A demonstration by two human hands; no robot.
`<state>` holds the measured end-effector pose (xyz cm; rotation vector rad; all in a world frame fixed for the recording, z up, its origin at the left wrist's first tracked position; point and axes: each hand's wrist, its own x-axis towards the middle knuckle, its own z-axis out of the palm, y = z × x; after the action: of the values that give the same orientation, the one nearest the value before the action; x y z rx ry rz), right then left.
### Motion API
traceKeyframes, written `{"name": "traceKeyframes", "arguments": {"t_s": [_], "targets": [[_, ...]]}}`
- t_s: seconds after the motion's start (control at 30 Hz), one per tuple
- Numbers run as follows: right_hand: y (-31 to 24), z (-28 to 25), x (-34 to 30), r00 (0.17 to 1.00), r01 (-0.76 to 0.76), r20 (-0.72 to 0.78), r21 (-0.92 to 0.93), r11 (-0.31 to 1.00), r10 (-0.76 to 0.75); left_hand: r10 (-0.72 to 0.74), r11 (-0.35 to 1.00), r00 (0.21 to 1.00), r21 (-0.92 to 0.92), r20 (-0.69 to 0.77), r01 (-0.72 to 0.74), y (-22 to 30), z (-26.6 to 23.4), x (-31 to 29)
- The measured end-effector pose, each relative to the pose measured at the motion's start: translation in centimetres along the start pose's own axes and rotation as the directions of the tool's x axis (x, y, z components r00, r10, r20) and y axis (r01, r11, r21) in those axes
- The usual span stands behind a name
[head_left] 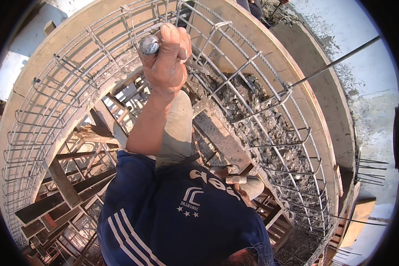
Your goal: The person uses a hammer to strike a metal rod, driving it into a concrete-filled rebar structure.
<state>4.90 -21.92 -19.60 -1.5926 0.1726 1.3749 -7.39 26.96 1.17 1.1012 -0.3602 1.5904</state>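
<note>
My left hand is raised and wrapped round a hand tool with a rounded, shiny grey handle end. A narrow flat metal part shows on the other side of the fist. The fist hangs over a curved cage of steel bars. My right hand is low beside my body, mostly hidden by my navy shirt. Its fingers appear closed at a pale, block-shaped piece, whose kind I cannot make out. Rough grey concrete lies among the bars to the right.
Curved formwork board rings the cage. Below on the left are timber beams and scaffold-like bars, with deep gaps between them. A long bar juts out at right. Part of another person shows at the top edge.
</note>
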Motion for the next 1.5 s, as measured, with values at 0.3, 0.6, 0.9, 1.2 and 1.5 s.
{"name": "traceKeyframes", "arguments": {"t_s": [0.3, 0.6, 0.9, 1.2, 1.5], "targets": [[0.2, -0.2, 0.1, 0.999, 0.019, -0.031, -0.039, 0.999, -0.020, -0.070, 0.979, 0.995, 0.188, -0.075, 0.083, -4.1, 0.9, -1.8], [0.4, -0.9, 0.1, 0.981, 0.125, 0.139, 0.069, 0.990, -0.134, -0.067, 0.963, 0.997, 0.259, -0.048, 0.078, -6.7, 0.7, -2.3], [-1.6, 1.6, -1.2, 0.966, 0.255, 0.070, -0.393, 0.883, -0.248, -0.310, 0.922, 0.928, 0.304, 0.209, 0.239, -7.3, 0.9, 0.5], [-23.2, 14.6, -12.7, 0.407, 0.867, 0.141, -0.372, 0.333, -0.902, -0.344, 0.880, 0.911, 0.416, 0.228, 0.228, -7.5, 1.7, -0.7], [-32.4, 23.8, -19.5, -0.446, 0.854, 0.257, -0.164, -0.493, -0.857, -0.494, 0.853, 0.777, 0.389, 0.390, 0.347, -7.9, 3.1, -1.0]]}}
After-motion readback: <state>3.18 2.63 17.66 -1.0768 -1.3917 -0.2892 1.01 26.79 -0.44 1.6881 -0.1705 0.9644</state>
